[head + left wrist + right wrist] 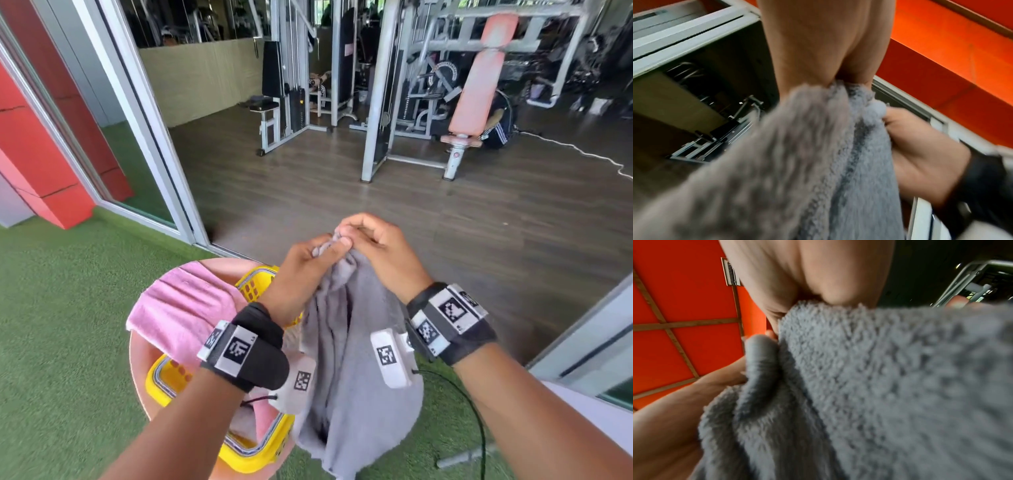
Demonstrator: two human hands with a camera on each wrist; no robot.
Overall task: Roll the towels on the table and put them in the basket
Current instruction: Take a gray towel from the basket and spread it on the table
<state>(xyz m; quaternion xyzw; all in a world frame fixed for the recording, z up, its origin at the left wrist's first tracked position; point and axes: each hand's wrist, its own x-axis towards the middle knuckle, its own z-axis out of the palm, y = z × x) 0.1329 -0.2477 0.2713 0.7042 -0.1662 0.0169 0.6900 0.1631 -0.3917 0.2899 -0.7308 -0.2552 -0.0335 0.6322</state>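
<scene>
The grey towel [356, 359] is held up in the air by its top edge, above the round pink table [137, 363], and hangs down in loose vertical folds toward 6 o'clock. The left hand [301, 274] and the right hand [380, 253] are brought together at the 12 o'clock end of the cloth; each is pinching the bunched edge between thumb and curled fingers, as is confirmed in both wrist views, where fleecy pile fills the lower part of each picture. The fabric is judged to be soft, limp and light, with no stiffness of its own; slipping is unlikely, given the pile. Hold is best taken at two corners of one short edge, so that the cloth can be spread flat before rolling. A pink towel [181, 305] is draped at 9 o'clock from the hands, partly over the yellow basket [253, 284], which stands on the table below the left wrist. Rolling of the grey towel is judged not yet begun.
</scene>
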